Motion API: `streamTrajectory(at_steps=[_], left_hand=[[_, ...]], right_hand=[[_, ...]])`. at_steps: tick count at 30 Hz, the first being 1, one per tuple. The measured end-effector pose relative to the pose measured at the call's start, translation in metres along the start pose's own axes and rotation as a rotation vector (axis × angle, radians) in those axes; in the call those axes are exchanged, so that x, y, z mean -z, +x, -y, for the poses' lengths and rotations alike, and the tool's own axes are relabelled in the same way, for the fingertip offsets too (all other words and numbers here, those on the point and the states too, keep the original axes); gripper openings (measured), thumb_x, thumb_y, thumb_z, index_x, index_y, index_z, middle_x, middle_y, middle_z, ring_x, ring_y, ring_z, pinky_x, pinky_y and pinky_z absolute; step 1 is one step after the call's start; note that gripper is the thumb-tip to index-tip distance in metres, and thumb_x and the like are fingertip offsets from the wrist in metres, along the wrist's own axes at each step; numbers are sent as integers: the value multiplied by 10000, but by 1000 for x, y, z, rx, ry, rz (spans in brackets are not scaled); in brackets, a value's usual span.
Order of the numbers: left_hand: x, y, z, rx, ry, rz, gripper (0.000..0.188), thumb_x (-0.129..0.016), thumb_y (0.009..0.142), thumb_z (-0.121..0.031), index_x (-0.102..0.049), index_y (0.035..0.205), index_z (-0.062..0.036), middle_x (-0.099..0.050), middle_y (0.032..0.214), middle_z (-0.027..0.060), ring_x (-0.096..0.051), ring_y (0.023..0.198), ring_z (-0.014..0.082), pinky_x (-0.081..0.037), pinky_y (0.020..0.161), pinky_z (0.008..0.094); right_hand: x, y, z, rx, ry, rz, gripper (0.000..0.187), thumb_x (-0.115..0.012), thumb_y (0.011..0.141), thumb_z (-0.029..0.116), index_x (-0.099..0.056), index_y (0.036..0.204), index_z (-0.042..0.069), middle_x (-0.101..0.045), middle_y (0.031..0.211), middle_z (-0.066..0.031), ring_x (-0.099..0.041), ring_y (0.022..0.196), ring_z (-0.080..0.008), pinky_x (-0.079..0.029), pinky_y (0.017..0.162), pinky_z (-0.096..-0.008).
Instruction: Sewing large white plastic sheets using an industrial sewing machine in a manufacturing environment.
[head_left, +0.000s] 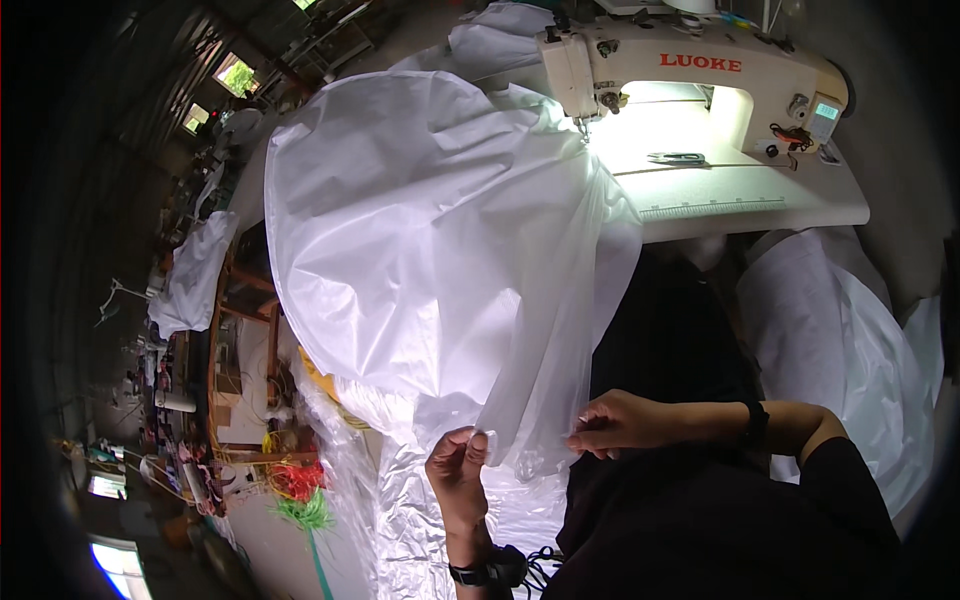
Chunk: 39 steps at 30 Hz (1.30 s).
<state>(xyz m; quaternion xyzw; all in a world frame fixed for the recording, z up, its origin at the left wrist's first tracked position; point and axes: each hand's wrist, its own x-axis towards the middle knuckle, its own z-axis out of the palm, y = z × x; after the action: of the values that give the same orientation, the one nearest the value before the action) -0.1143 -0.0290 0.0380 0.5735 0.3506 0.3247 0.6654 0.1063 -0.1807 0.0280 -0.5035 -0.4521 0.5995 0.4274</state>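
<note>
A large sheet of thin, shiny white fabric [400,240] spreads from under the sewing machine's needle down toward me, creased and partly see-through. My left hand [460,465] pinches its lower edge between thumb and fingers. A short way to the right, my right hand [612,424] has its fingers closed on the same fabric's edge. Between both hands the material hangs in soft folds. The white sewing machine [690,62] stands at the upper right, its lamp lighting the needle area. Where the fabric lies under the presser foot, details are washed out by glare.
Small thread snips [677,158] lie on the machine bed [740,195]. More white fabric [820,320] hangs at the right. Crinkled clear plastic sheeting [345,480] lies below left, beside red strands [297,480] and green strands [308,512]. A wooden frame [245,280] stands left.
</note>
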Motion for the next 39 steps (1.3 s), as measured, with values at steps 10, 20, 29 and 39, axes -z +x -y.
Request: streamTrajectory(at_steps=[10, 20, 29, 39], left_hand=[[-15, -12, 0, 43, 140, 185, 228, -627, 977, -75, -596, 1179, 25, -666, 1063, 55, -590, 986, 119, -483, 856, 247], [-12, -5, 8, -49, 103, -37, 145, -716, 917, -45, -674, 1045, 6, -665, 870, 3, -568, 770, 62, -468, 709, 219], [-7, 6, 20, -146, 59, -157, 166, -683, 960, -133, -670, 1026, 19, -627, 810, -9, -512, 702, 55, -411, 641, 208], [-19, -6, 12, -156, 97, -131, 208, -655, 984, -193, -662, 999, 15, -631, 855, -9, -539, 778, 71, -439, 717, 219]], right_hand=[[-12, 9, 6, 341, -81, -159, 317, -609, 999, 287, -657, 1038, -23, -691, 918, -96, -657, 686, -167, -517, 629, -308], [-8, 3, -3, 199, -322, -138, 299, -626, 979, 292, -663, 993, -5, -710, 827, -133, -708, 768, -232, -523, 675, -335], [-7, -1, -14, 130, -559, -158, 266, -622, 961, 294, -661, 935, 32, -699, 793, -77, -697, 747, -241, -521, 701, -356], [-40, 21, 15, 618, -1308, -259, 611, -663, 906, 275, -437, 1459, 148, -554, 754, 23, -607, 599, -130, -520, 579, -276]])
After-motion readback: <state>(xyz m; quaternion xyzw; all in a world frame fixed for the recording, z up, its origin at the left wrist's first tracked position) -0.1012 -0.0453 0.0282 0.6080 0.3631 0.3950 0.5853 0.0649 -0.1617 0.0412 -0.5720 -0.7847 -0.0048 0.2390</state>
